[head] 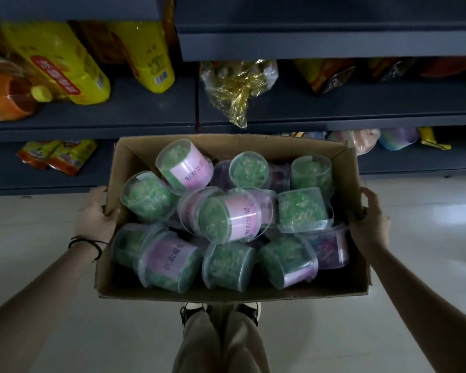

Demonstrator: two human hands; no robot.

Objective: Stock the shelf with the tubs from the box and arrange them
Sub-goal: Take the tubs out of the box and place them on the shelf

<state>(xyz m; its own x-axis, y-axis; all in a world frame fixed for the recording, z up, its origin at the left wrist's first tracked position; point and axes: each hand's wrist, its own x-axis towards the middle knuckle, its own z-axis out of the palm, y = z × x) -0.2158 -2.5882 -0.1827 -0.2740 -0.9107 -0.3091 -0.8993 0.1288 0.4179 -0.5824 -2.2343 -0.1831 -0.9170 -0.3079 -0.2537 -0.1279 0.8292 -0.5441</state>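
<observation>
An open cardboard box (226, 295) is held in the air in front of me, above the floor. It is filled with several clear plastic tubs (228, 215) lying jumbled on their sides, with green contents and pink labels; a few hold purple contents. My left hand (98, 215) grips the box's left wall, thumb over the rim. My right hand (370, 220) grips the right wall the same way. Dark grey shelves (334, 122) stand just beyond the box.
Yellow bottles (65, 63) and an orange pack stand on the left shelf. A gold crinkled bag (234, 87) lies on the middle shelf, snack bags to its right. Lower shelves hold coloured packets (57, 156) and pastel bags (374, 140). My legs and shoes (221, 313) are below the box.
</observation>
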